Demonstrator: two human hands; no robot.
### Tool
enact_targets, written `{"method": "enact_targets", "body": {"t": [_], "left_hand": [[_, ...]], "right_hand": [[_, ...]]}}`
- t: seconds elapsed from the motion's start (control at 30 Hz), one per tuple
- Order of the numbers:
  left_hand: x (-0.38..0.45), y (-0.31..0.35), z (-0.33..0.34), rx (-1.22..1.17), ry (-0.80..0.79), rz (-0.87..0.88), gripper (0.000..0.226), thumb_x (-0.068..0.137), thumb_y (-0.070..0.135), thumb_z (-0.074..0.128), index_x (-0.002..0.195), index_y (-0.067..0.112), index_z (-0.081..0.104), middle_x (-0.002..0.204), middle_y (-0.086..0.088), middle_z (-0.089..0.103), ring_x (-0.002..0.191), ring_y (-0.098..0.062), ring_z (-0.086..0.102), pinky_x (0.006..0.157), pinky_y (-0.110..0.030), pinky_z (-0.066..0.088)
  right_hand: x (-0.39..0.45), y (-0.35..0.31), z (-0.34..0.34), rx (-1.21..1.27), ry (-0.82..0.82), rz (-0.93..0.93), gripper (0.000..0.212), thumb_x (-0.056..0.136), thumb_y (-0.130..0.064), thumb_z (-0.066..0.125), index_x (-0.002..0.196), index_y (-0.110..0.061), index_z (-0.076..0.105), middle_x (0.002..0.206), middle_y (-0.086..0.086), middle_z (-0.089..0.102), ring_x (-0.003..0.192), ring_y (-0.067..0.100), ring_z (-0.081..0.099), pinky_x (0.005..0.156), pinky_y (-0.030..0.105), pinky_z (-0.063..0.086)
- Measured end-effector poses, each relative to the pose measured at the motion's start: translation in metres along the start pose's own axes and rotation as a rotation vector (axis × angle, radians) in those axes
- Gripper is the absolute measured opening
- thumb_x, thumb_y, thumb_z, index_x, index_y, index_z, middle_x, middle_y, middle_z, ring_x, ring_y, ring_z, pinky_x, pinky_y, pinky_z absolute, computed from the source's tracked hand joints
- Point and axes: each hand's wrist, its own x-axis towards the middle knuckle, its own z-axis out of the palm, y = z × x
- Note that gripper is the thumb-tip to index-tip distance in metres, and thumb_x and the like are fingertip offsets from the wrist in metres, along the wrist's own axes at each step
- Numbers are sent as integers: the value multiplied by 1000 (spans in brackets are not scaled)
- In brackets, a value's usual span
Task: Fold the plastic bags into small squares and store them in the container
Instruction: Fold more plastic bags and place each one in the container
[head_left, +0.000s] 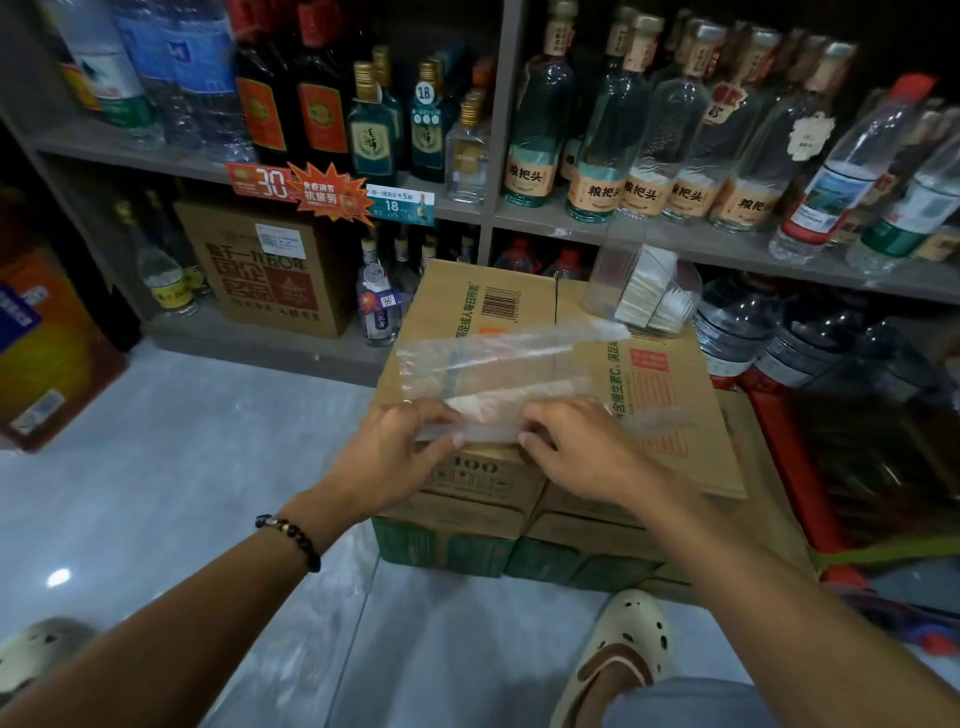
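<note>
You sit low in front of a stack of cardboard boxes (519, 322), and a clear plastic bag (498, 364) lies spread flat on the top box. Your left hand (400, 452) and your right hand (576, 447) are both at the near edge of the bag, close to each other but apart. Each grip pinches the folded near strip of the bag: the left thumb and fingers curl around its left part, and the right fingers curl over its right part. The far edge of the bag reaches toward a clear container (641, 291), which stands on the far right corner of the same box and holds white folded pieces inside. The bag does not touch the container, as far as you can see. On your left wrist there is a dark bead bracelet (293, 538). Behind the boxes, shelves (488, 208) carry many bottles, and your right foot in a cream clog (623, 654) rests on the pale floor (208, 467).
</note>
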Motion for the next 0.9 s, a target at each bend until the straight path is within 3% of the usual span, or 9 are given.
{"method": "enact_targets", "body": {"t": [0.07, 0.13, 0.17, 0.23, 0.37, 0.47, 0.57, 0.73, 0.9], "left_hand": [[-2, -10, -4, 67, -98, -11, 72, 73, 59, 74, 134, 27, 51, 134, 8, 56, 122, -11, 52, 103, -36, 45], [-3, -26, -10, 317, -236, 37, 105, 64, 82, 56, 150, 27, 31, 155, 5, 32, 145, -18, 24, 121, -42, 17], [-4, -33, -13, 442, -309, 53, 113, 62, 87, 44, 155, 26, 19, 161, 5, 18, 150, -17, 8, 121, -41, 1], [-5, -42, -16, 580, -405, 82, 117, 63, 88, 30, 156, 24, 4, 164, 4, 0, 150, -15, -9, 117, -39, -11], [-3, -48, -17, 615, -408, 177, 103, 73, 80, 44, 154, 23, 17, 162, 1, 9, 150, -19, -7, 119, -45, -5], [-1, -52, -17, 630, -377, 239, 99, 72, 80, 43, 152, 24, 26, 159, 1, 22, 150, -21, -2, 122, -49, 6], [-1, -55, -18, 628, -343, 298, 94, 73, 80, 45, 148, 24, 33, 152, 1, 31, 147, -21, 11, 118, -49, 19], [-5, -62, -15, 530, -344, 274, 97, 76, 75, 47, 153, 26, 18, 157, 1, 23, 150, -23, 6, 121, -50, 13], [-4, -62, -20, 501, -354, 259, 89, 80, 74, 45, 151, 27, 21, 157, 4, 23, 149, -20, 8, 121, -47, 13]], "right_hand": [[2, -2, -5, 38, -53, 41, 10, 97, -21, 56, 92, -21, 65, 92, -6, 67, 88, 13, 61, 88, 37, 47], [5, -1, -12, 55, -138, 70, 10, 97, -19, 56, 92, -21, 65, 91, -6, 67, 86, 13, 62, 79, 34, 50], [7, -1, -16, 61, -182, 85, 10, 98, -18, 56, 93, -21, 65, 90, -6, 66, 84, 13, 62, 73, 30, 49], [15, 0, -25, 65, -228, 100, 10, 98, -17, 56, 93, -19, 65, 90, -7, 64, 82, 8, 60, 66, 23, 43], [45, -3, -35, -49, -88, 76, 11, 96, -19, 55, 88, -21, 62, 85, -6, 62, 81, 14, 59, 65, 29, 41], [73, -8, -25, -188, 32, 69, 13, 97, -21, 50, 91, -22, 62, 91, -3, 63, 88, 19, 57, 84, 38, 45], [96, -10, -7, -274, 32, 89, 13, 98, -21, 49, 95, -23, 62, 95, -3, 62, 94, 18, 55, 96, 45, 42], [113, -4, 12, -273, 9, 147, 10, 96, -19, 54, 90, -22, 62, 99, -1, 60, 97, 18, 55, 98, 46, 44], [123, -2, 14, -263, 13, 158, 10, 98, -31, 56, 93, -24, 61, 101, -4, 58, 100, 17, 53, 97, 45, 41]]}}
